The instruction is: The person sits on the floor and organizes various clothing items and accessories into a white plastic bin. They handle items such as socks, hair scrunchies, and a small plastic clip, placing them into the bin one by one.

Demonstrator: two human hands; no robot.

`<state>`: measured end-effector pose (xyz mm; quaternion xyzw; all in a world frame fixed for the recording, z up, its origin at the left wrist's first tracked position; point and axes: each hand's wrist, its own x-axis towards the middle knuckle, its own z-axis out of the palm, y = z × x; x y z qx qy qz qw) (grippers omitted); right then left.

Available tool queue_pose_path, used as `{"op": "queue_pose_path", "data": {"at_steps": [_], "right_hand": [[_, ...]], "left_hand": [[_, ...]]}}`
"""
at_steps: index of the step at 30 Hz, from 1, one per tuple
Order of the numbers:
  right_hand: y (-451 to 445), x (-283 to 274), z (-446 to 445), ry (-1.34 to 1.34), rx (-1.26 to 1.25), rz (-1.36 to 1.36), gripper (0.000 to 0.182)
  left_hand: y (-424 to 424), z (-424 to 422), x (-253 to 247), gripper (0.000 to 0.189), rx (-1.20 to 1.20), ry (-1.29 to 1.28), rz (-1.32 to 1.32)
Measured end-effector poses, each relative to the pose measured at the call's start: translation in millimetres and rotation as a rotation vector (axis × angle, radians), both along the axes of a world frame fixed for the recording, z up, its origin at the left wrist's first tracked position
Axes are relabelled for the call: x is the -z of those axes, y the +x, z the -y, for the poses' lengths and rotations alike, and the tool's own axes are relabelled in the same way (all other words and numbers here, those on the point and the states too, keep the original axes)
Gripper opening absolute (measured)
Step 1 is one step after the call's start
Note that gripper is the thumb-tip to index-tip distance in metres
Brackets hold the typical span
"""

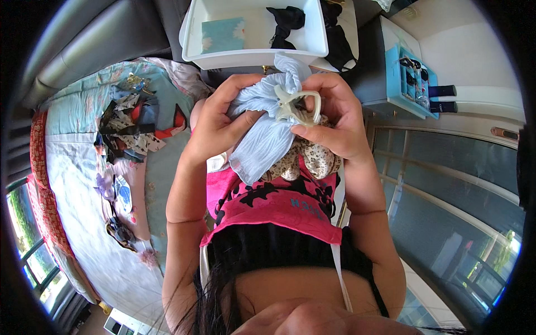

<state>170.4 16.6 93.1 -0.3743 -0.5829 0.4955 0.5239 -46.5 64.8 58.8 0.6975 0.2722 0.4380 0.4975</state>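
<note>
My left hand (pixel 224 121) pinches the pleats of a light blue fabric bow (pixel 266 146) between thumb and fingers. Attached at the bow's middle is a cream plastic claw clip (pixel 312 119), which my right hand (pixel 339 113) grips by its frame. Below the clip hangs a bunched floral fabric hair accessory (pixel 320 157) in cream and brown; whether it is joined to the bow or held separately I cannot tell. All of this is above my lap, over a pink apron (pixel 268 209) with black shapes.
A white plastic bin (pixel 259 58) ahead holds a teal floral piece (pixel 222 35) and a black bow (pixel 287 25). More black fabric (pixel 340 48) lies beside it. On the bed (pixel 83 176) at left are a heap of hair bows (pixel 130 121) and sunglasses (pixel 119 232). A blue organizer (pixel 408 83) stands right.
</note>
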Motion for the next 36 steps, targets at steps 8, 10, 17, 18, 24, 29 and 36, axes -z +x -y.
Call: {"op": "queue_pose_path", "data": {"at_steps": [8, 10, 17, 18, 24, 29, 36], "right_hand": [[-8.9, 1.1, 1.1, 0.099, 0.088, 0.098, 0.050], [-8.7, -3.2, 2.7, 0.078, 0.145, 0.162, 0.049], [-4.9, 4.3, 5.4, 0.223, 0.390, 0.394, 0.049], [-5.7, 5.4, 5.5, 0.239, 0.408, 0.378, 0.048], [-0.2, 9.6, 11.4, 0.238, 0.311, 0.405, 0.053], [0.5, 6.7, 12.5, 0.310, 0.328, 0.463, 0.055], [-5.5, 11.8, 10.5, 0.431, 0.522, 0.558, 0.050]], "left_hand": [[-6.6, 52.3, -58.2, 0.008, -0.140, 0.252, 0.620], [-3.3, 62.6, -81.3, 0.011, -0.059, 0.319, 0.795], [-8.4, 59.7, -103.1, 0.018, 0.197, 0.510, 0.925], [-10.5, 61.2, -103.6, 0.019, 0.205, 0.502, 0.909], [-16.7, 59.9, -99.0, 0.019, 0.356, 0.418, 0.794], [-10.1, 61.7, -96.5, 0.018, 0.300, 0.435, 0.803], [-10.2, 60.2, -93.3, 0.017, 0.334, 0.419, 0.759]]}}
